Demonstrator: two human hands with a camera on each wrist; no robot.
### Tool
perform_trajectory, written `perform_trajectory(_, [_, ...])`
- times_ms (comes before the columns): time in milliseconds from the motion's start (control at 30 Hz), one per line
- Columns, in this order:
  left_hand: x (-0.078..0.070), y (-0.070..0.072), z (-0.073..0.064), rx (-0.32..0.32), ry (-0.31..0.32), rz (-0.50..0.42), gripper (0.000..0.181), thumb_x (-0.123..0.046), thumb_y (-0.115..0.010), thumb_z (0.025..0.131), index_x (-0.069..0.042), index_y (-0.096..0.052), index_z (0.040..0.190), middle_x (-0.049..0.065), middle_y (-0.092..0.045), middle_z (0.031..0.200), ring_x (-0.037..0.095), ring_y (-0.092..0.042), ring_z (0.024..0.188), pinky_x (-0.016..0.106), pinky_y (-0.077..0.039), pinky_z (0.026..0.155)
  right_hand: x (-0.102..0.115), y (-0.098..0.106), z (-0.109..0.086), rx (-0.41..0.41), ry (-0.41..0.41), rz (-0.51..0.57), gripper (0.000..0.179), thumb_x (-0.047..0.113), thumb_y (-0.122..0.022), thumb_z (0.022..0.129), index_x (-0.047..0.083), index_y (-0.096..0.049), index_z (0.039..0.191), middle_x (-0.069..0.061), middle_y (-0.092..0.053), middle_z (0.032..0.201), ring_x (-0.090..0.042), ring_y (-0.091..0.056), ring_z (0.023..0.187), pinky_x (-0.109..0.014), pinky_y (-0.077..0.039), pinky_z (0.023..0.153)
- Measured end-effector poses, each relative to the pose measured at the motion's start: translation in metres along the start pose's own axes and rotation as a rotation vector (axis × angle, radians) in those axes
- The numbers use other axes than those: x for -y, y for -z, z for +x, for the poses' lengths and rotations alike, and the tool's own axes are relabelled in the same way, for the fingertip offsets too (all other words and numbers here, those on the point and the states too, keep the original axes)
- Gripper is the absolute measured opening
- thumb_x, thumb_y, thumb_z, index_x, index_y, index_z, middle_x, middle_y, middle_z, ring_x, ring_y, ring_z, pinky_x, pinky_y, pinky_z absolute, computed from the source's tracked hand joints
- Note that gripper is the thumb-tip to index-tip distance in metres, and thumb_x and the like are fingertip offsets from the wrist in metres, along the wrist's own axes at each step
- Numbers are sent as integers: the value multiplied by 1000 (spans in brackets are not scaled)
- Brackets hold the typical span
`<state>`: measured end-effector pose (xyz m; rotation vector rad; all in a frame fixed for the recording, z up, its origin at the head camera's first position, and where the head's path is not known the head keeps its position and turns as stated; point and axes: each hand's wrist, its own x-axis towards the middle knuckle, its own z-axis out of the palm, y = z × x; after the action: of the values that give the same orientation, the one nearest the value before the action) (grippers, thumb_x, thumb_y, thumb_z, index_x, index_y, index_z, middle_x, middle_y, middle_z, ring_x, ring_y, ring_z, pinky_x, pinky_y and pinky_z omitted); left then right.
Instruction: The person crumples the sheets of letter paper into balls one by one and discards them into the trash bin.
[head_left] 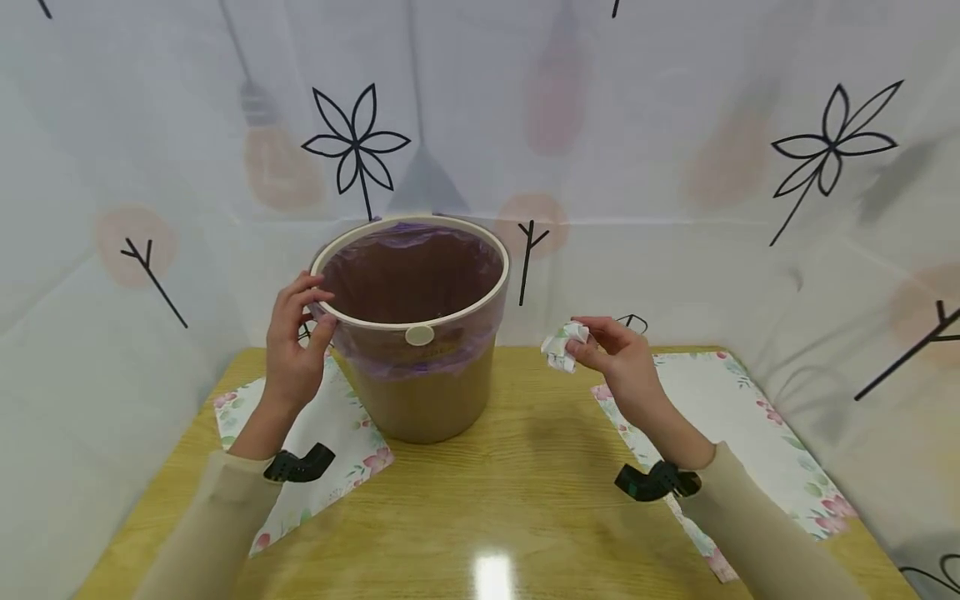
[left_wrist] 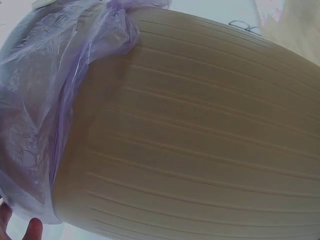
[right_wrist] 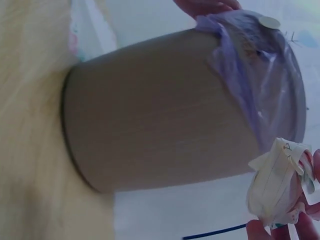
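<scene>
A brown trash bin (head_left: 427,408) with a cream rim stands on the table, lined with a purple plastic bag (head_left: 375,354) folded down over its outside. At the rim's left side, my left hand (head_left: 296,342) grips the edge, fingers over the top and thumb outside. To the right of the bin, my right hand (head_left: 628,362) pinches a crumpled ball of printed paper (head_left: 558,348) above the table. The left wrist view is mostly filled by the bin's ribbed wall (left_wrist: 200,120). In the right wrist view the paper ball (right_wrist: 275,185) overlaps the bag's edge.
Flower-bordered white sheets lie on the wooden table (head_left: 450,508): one sheet (head_left: 322,462) at left, partly behind the bin, and another (head_left: 738,425) at right under my right forearm. A patterned white curtain (head_left: 637,167) hangs behind and at both sides.
</scene>
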<state>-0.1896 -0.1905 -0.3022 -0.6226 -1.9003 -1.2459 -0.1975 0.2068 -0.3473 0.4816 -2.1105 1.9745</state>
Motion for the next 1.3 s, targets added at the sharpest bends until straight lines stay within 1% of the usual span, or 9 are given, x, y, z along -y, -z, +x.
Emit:
perform_trajectory(167, [0,0,-1,-10,-8,-6,24,5,-53,91,17,-56,111,35,-46,134,45,-31,139,19,-40,88,19,1,23,53,28,-3,28,3,-70,92,3,-68,119,1,-52,87,-12,-49,83,-21,-52,75])
perform_trajectory(300, [-1,-1,-1,-16,-10,-8,23,2,-52,94,16,-56,111,34,-47,134,43,-32,140,20,-39,87,33,0,38,104,22,-58,29,5,-71,91,4,-67,121,1,-58,92,-15,-52,88,-21,-49,73])
perform_trajectory(500, [1,-3,-2,-25,-12,-36,27,-7,-44,102,17,-57,110,35,-47,132,29,-32,143,20,-37,87,55,-2,58,180,-8,99,30,-1,-69,91,6,-67,120,-4,-63,93,-14,-58,83,-23,-54,75])
perform_trajectory(633, [14,-2,-4,-40,-4,-50,24,-4,-46,102,14,-58,111,31,-48,134,26,-31,144,20,-38,86,70,-7,73,204,12,167,28,-5,-64,92,6,-67,118,-6,-65,98,-14,-62,85,-27,-56,78])
perform_trajectory(767, [37,-2,-5,-56,6,-60,22,-5,-51,100,10,-61,112,21,-51,136,25,-33,143,21,-40,83,82,-12,88,206,27,113,29,0,-66,92,5,-66,120,-8,-64,105,-16,-64,90,-29,-56,81])
perform_trajectory(867, [29,-2,-4,-58,23,-70,20,0,-51,99,13,-60,111,24,-51,136,26,-33,143,21,-41,82,88,-16,99,216,21,58,31,5,-70,92,3,-65,122,-9,-65,107,-18,-65,92,-30,-56,83])
perform_trajectory(1000, [7,-2,-2,-56,37,-76,19,8,-48,96,18,-57,109,33,-48,133,27,-33,142,20,-40,81,93,-22,111,254,17,45,30,8,-72,91,4,-66,120,-10,-66,104,-19,-67,92,-32,-56,84])
perform_trajectory(1133, [7,-3,-4,-61,38,-70,18,8,-48,96,18,-56,109,34,-47,132,26,-34,142,21,-40,81,99,-31,120,319,23,31,33,7,-72,91,4,-65,123,-11,-65,107,-20,-65,92,-34,-56,85])
perform_trajectory(1300, [7,-5,-2,-69,18,-75,18,8,-48,97,17,-57,109,34,-47,131,26,-34,142,19,-40,81,108,-44,130,390,18,-99,41,11,-71,91,4,-61,130,-13,-63,110,-23,-63,94,-38,-56,87])
